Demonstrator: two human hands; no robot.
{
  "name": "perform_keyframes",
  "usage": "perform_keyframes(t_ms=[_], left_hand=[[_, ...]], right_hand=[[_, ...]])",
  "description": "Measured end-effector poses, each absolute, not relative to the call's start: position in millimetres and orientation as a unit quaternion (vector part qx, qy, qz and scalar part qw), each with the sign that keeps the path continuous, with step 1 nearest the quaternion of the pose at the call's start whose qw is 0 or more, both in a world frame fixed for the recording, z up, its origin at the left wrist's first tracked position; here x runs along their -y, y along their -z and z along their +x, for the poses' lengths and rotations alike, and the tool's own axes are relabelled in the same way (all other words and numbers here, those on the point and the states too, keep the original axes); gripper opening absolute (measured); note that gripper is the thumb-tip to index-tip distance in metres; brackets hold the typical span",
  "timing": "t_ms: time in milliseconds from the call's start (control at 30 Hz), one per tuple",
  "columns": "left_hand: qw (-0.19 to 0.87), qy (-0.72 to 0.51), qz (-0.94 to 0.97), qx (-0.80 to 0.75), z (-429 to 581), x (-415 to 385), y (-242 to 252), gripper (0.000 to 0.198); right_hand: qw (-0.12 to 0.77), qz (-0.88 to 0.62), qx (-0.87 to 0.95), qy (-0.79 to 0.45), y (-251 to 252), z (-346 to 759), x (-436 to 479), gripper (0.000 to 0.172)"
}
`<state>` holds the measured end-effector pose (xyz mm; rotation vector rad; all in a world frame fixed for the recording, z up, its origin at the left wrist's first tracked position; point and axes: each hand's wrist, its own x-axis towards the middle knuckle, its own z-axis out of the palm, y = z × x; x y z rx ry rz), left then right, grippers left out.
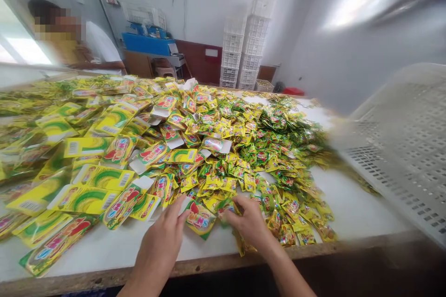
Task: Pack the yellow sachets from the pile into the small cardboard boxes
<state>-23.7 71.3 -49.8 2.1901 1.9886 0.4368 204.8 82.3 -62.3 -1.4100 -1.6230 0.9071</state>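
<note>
On head cam I see left hand (165,229) holding printed carton (200,220), right hand (251,218) at green sachet (226,207) just beside; carton heap (101,148) left, sachet pile (251,144) right, white bench (343,199), perforated crate (400,158).

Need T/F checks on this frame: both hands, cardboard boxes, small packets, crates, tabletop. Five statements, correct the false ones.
1. The left hand holds a yellow-and-green printed cardboard box. True.
2. The right hand grips a metal scoop. False: its fingers are at a small shiny green packet.
3. White perforated plastic crates stand stacked in the background. True.
4. The loose yellow printed boxes lie mainly right of the heaped small yellow-and-green packets. False: mainly left.
5. White tabletop shows right of the packet heap. True.
</note>
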Motion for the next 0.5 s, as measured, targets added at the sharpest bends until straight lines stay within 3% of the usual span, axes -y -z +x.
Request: perform_keyframes(t_ms=[100,233,433,500], left_hand=[[0.135,-0.05,0.752,-0.643,3.2,-73.2,42.2,0.045],[0.144,-0.048,0.746,-0.648,14.7,-70.5,31.1,0.039],[0.189,-0.112,0.644,-0.733,-43.2,-52.4,43.4,0.026],[0.277,-0.211,0.59,-0.728,-59.3,-48.1,52.4,0.036]], right_hand=[[0.412,-0.55,0.592,-0.421,74.5,194.7,-81.9,0.015],[0.404,-0.503,0.571,-0.508,80.6,201.4,-78.5,0.012],[0.355,-0.568,0.671,-0.318,78.5,223.8,-73.6,0.01],[0.386,-0.577,0.657,-0.293,68.6,221.3,-75.2,0.011]])
